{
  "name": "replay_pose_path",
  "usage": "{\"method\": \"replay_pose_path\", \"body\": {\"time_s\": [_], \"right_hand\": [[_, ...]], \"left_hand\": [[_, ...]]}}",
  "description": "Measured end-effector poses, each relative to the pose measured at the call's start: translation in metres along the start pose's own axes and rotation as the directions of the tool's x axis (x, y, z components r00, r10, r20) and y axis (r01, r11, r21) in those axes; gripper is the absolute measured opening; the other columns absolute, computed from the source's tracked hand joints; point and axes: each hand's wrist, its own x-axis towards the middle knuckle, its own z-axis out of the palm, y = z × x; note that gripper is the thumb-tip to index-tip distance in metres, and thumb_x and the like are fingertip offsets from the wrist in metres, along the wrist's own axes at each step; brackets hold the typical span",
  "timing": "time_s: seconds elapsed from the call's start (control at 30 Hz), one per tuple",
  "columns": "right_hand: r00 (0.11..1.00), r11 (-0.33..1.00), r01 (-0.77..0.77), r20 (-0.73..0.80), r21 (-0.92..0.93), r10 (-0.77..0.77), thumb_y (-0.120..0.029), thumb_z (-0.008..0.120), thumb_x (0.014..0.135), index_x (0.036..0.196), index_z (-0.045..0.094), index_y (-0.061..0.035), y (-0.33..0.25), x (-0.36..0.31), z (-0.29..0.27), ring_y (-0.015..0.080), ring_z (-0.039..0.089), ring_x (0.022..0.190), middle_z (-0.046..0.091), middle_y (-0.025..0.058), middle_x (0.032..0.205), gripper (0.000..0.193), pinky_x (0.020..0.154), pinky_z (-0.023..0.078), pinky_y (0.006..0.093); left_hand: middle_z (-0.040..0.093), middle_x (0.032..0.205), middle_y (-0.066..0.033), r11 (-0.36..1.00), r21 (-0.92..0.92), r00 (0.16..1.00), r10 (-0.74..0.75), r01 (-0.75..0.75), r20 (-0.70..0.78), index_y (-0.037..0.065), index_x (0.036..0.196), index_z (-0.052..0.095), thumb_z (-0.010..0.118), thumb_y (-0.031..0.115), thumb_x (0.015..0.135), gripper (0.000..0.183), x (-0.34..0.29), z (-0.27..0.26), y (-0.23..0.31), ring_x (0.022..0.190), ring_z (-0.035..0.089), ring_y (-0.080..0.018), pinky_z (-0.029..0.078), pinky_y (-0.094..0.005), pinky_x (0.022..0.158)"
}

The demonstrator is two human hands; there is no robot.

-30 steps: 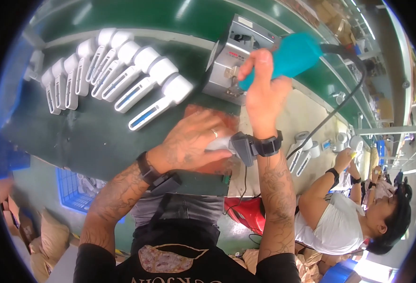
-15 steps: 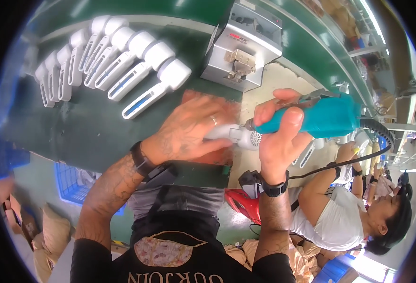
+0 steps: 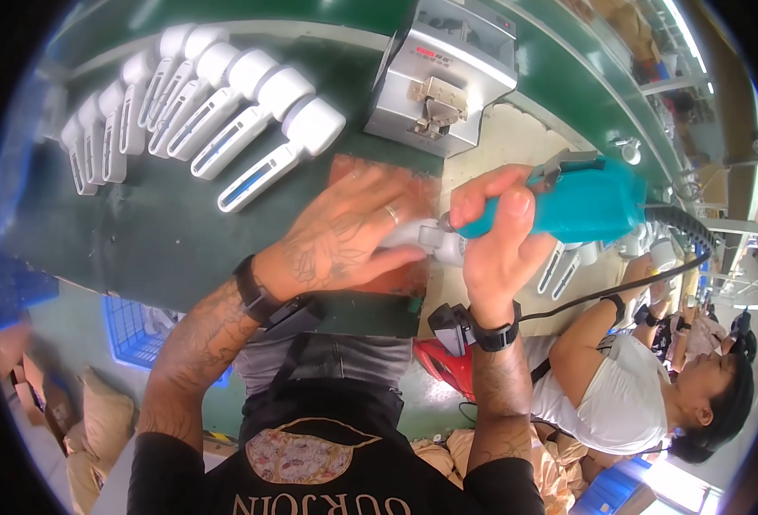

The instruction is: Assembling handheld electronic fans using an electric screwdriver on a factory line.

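Observation:
My left hand (image 3: 336,236) is closed around a small white handheld fan (image 3: 449,248), held over a reddish mat (image 3: 345,165) on the bench. Its fingers cover most of the fan's body. In my right hand (image 3: 501,262) is a teal electric screwdriver (image 3: 594,204), gripped with the fingers wrapped round its front. The screwdriver's tip points left and meets the fan near its hinge-like joint; the exact contact point is hard to make out. A black cord runs from the tool's rear end.
Several similar white fans (image 3: 315,124) lie in a curved row on the dark green bench (image 3: 164,232). A silver machine (image 3: 435,73) stands at the back. To the right, a co-worker in a white shirt (image 3: 624,399) works beside more white parts. A blue basket (image 3: 130,343) sits below left.
My right hand and the screwdriver have shifted slightly left, and the fan's round vented end is now more covered by that hand. The left hand keeps its hold.

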Motion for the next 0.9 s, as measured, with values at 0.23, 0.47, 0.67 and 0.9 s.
{"method": "replay_pose_path", "body": {"time_s": [0.23,0.47,0.67,0.9], "right_hand": [[1.000,1.000,0.009,0.010,-0.012,-0.009,-0.043,0.057,0.111,0.101,0.053,0.0012,-0.002,0.004,0.002,0.0201,0.057,0.065,0.058,0.0112,0.075,0.046,0.062,0.049,0.0358],[0.997,0.986,-0.025,-0.077,-0.166,0.012,-0.042,0.053,0.113,0.113,0.060,0.0027,-0.018,0.045,0.017,0.0171,0.061,0.069,0.062,0.0067,0.077,0.045,0.064,0.049,0.0321],[0.983,0.973,0.159,-0.069,-0.169,-0.172,-0.036,0.056,0.113,0.109,0.064,0.0020,0.017,0.096,0.036,0.0133,0.062,0.070,0.064,0.0045,0.077,0.039,0.064,0.049,0.0295],[0.995,0.992,0.085,-0.053,-0.098,-0.090,-0.034,0.057,0.112,0.106,0.063,0.0014,0.014,0.085,0.038,0.0153,0.062,0.069,0.063,0.0052,0.075,0.037,0.063,0.048,0.0302]], "left_hand": [[0.069,0.114,-0.0106,1.000,0.012,1.000,0.006,-0.006,0.004,0.009,0.118,0.071,0.086,0.025,0.084,0.041,-0.001,-0.003,0.001,0.106,0.064,-0.0354,0.051,-0.0466,0.095],[0.069,0.113,-0.0093,1.000,0.011,0.999,0.016,-0.015,-0.033,0.010,0.118,0.072,0.086,0.028,0.085,0.040,-0.005,0.001,-0.003,0.107,0.065,-0.0337,0.052,-0.0458,0.095],[0.069,0.113,-0.0090,0.999,0.041,1.000,-0.008,0.008,0.001,0.010,0.118,0.072,0.083,0.032,0.088,0.039,-0.004,-0.005,0.000,0.107,0.064,-0.0327,0.052,-0.0454,0.094],[0.069,0.112,-0.0092,1.000,-0.005,1.000,0.011,-0.011,0.003,0.009,0.116,0.072,0.082,0.031,0.088,0.037,-0.003,-0.005,0.001,0.104,0.063,-0.0328,0.052,-0.0457,0.091]]}}
